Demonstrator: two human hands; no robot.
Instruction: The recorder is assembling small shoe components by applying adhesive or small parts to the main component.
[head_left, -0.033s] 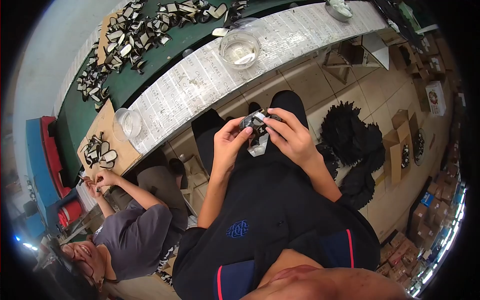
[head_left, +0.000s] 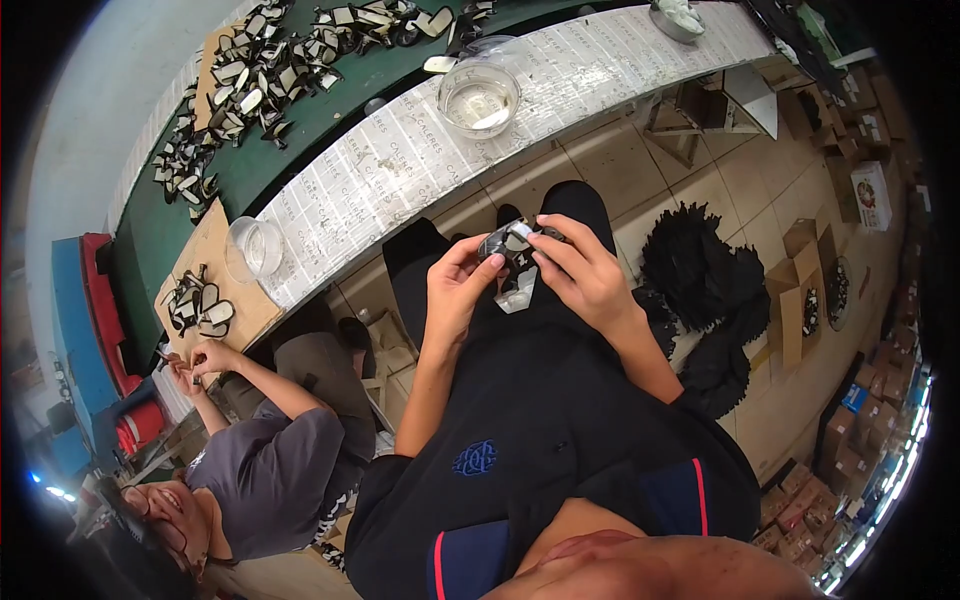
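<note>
In front of my lap both hands are at a small black shoe part (head_left: 493,244) with a glossy surface and a pale, angular flap (head_left: 517,296) hanging below it. My left hand (head_left: 462,280) is closed, its thumb and fingers gripping the left side of the part. Bent fingers of my right hand (head_left: 580,268) close over the other side. At their tips a small white piece (head_left: 520,231) lies against the black part; the fingers partly hide how it is held.
A long bench (head_left: 400,150) curves ahead, with a clear bowl (head_left: 480,102), another clear bowl (head_left: 254,248) and a heap of black-and-cream parts (head_left: 250,85). At left a co-worker (head_left: 270,440) handles something beside a cardboard sheet (head_left: 215,255). Black bundles (head_left: 705,265) and an open carton (head_left: 800,295) sit right.
The small white piece at my right fingertips has shifted slightly and shows a little more. Both hands keep nearly the same place.
</note>
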